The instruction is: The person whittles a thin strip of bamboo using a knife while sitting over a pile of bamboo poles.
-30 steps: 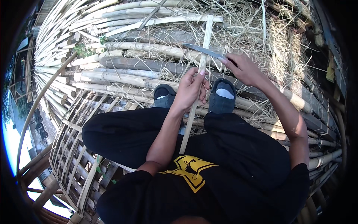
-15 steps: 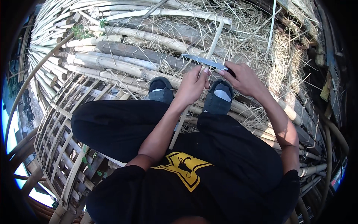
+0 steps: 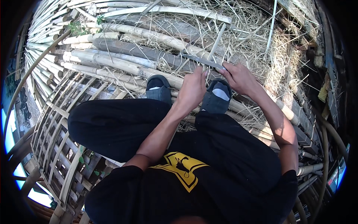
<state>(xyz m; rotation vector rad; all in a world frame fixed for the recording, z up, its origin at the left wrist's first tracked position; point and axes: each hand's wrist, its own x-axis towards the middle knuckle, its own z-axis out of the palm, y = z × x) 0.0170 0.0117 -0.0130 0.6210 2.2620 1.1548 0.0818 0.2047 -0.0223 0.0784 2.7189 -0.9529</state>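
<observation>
Between my feet and the bamboo poles I hold a long thin bamboo strip (image 3: 216, 43), its far end pointing up and away. My left hand (image 3: 193, 84) is closed around the strip's nearer part; most of that part is hidden behind the hand and forearm. In my right hand (image 3: 240, 77) is a knife, fingers wrapped on its handle, which the hand covers. The knife's grey blade (image 3: 201, 60) lies across the strip just beyond my left fingers, its tip pointing left.
Bamboo poles (image 3: 115, 65) lie side by side under and beyond my sandalled feet (image 3: 216, 98). Shavings (image 3: 257, 41) cover the ground ahead and to the right. A woven bamboo lattice (image 3: 61, 143) stands at my left. A long split piece (image 3: 167, 10) lies at the back.
The strip has turned slightly, and its near tail has gone behind my left forearm. My left hand has rolled over, back upward. The blade has tilted and looks narrower and darker.
</observation>
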